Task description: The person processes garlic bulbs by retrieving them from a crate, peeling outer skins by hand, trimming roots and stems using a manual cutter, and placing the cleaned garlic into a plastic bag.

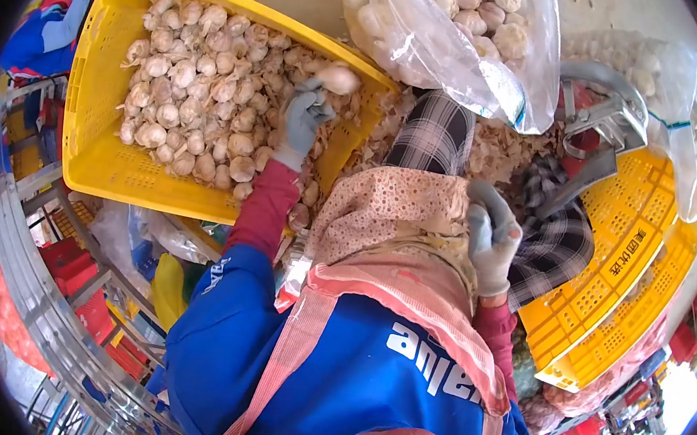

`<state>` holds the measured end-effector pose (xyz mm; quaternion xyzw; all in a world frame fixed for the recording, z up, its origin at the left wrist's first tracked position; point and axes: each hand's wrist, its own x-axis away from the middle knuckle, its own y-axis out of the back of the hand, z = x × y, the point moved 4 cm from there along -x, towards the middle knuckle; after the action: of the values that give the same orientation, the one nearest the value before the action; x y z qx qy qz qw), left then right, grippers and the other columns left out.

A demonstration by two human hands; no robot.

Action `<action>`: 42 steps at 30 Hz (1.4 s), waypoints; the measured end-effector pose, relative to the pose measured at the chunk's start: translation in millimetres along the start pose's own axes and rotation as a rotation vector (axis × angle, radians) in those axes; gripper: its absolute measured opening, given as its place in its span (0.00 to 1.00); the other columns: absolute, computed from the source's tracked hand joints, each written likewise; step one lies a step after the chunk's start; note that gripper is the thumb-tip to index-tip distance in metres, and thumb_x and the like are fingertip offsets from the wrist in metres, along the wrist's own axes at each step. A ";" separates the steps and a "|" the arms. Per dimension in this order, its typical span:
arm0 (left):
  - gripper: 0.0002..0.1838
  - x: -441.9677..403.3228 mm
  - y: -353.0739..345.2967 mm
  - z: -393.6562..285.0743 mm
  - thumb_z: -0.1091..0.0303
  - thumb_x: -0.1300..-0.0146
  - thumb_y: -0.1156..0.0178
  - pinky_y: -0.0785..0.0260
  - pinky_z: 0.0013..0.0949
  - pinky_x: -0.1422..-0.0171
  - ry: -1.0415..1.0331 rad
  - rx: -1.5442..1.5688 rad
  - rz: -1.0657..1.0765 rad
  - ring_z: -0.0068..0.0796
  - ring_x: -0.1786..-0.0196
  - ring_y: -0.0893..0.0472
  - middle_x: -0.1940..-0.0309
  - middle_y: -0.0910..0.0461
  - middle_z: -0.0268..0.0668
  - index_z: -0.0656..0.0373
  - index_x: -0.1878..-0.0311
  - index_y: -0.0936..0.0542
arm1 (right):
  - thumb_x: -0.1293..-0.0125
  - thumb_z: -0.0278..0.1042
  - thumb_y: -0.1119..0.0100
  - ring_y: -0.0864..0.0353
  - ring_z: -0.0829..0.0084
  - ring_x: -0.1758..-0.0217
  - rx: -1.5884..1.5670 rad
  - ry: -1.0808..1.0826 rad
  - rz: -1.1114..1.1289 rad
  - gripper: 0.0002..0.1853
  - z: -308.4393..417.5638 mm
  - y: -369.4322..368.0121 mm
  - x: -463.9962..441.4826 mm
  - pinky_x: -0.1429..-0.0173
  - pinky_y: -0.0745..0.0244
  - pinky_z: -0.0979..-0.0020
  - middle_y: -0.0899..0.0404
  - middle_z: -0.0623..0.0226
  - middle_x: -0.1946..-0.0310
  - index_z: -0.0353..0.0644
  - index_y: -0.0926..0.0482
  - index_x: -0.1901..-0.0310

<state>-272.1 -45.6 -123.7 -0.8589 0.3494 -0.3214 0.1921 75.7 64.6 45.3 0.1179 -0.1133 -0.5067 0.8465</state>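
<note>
We are holding our left hand [303, 121] curled beside 1 blurred garlic bulb [337, 80] over the yellow crate [92, 112], our right hand [491, 240] curled near our apron [400, 201]; we cannot tell either grip. We're seemingly partway: pale bulbs [469, 19] are lying bagged far right, many others [198, 92] crated.

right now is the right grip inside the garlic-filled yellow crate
No, the gloved right grip is by the patterned apron, well apart from the garlic-filled yellow crate.
</note>
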 end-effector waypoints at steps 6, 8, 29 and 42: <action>0.21 0.5 -54.9 15.2 0.56 0.34 0.39 0.24 0.37 0.44 -0.046 -0.631 -0.097 0.37 0.52 0.17 0.51 0.18 0.41 0.62 0.46 0.19 | 0.35 0.24 0.38 0.13 0.70 0.58 -0.081 0.105 0.099 0.16 15.2 -28.2 -18.3 0.53 0.20 0.73 0.13 0.56 0.59 0.32 0.20 0.46; 0.24 -32.6 -29.9 61.4 0.54 0.33 0.40 0.28 0.39 0.40 -0.148 -1.178 -0.011 0.44 0.46 0.17 0.43 0.18 0.48 0.64 0.44 0.20 | 0.34 0.25 0.38 0.13 0.70 0.58 -0.046 0.124 0.096 0.16 14.0 -20.7 -11.3 0.53 0.20 0.72 0.13 0.56 0.59 0.32 0.20 0.46; 0.30 2.1 -108.7 44.3 0.66 0.43 0.33 0.22 0.41 0.51 -0.677 -1.505 0.120 0.47 0.54 0.16 0.49 0.17 0.43 0.52 0.35 0.25 | 0.31 0.31 0.41 0.17 0.74 0.59 0.037 -0.140 -0.058 0.13 -53.9 6.4 42.4 0.53 0.23 0.72 0.14 0.62 0.61 0.33 0.18 0.49; 0.34 139.7 -251.2 30.3 0.74 0.41 0.42 0.26 0.25 0.44 0.080 -0.441 0.856 0.24 0.47 0.22 0.41 0.23 0.37 0.61 0.29 0.32 | 0.27 0.37 0.44 0.22 0.83 0.60 -0.514 0.085 -0.060 0.19 -32.7 33.0 23.0 0.56 0.27 0.78 0.17 0.70 0.59 0.31 0.22 0.43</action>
<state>-54.9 27.8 52.1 -0.6453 0.7383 -0.1647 0.1069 123.8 62.2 26.4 -0.0768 0.0582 -0.5384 0.8372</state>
